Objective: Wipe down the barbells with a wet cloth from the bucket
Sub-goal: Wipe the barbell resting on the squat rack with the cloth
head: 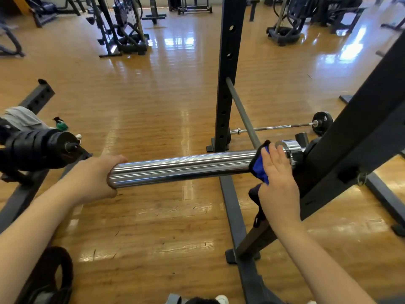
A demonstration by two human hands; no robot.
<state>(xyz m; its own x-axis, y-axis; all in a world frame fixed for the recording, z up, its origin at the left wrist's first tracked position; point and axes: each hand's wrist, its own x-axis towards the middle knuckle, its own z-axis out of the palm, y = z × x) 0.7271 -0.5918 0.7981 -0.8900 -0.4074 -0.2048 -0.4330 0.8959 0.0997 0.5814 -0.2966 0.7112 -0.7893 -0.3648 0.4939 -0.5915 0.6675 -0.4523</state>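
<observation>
A shiny chrome barbell sleeve [182, 168] runs across the middle of the view, resting on a black rack. My left hand [96, 178] grips the sleeve's free end. My right hand [277, 185] lies with straight fingers on a blue cloth [259, 166] that is wrapped over the sleeve next to its chrome collar [290, 150]. A dark part of the cloth hangs down below the bar. The bar's thin grey shaft [243, 115] runs away behind the rack upright. No bucket is in view.
Black rack upright [226, 73] and slanted frame [361, 119] stand close on the right, base rails [233, 207] on the wooden floor. A second barbell with a small black plate [322, 122] lies beyond. Stacked black plates [37, 150] sit left. Gym machines fill the back.
</observation>
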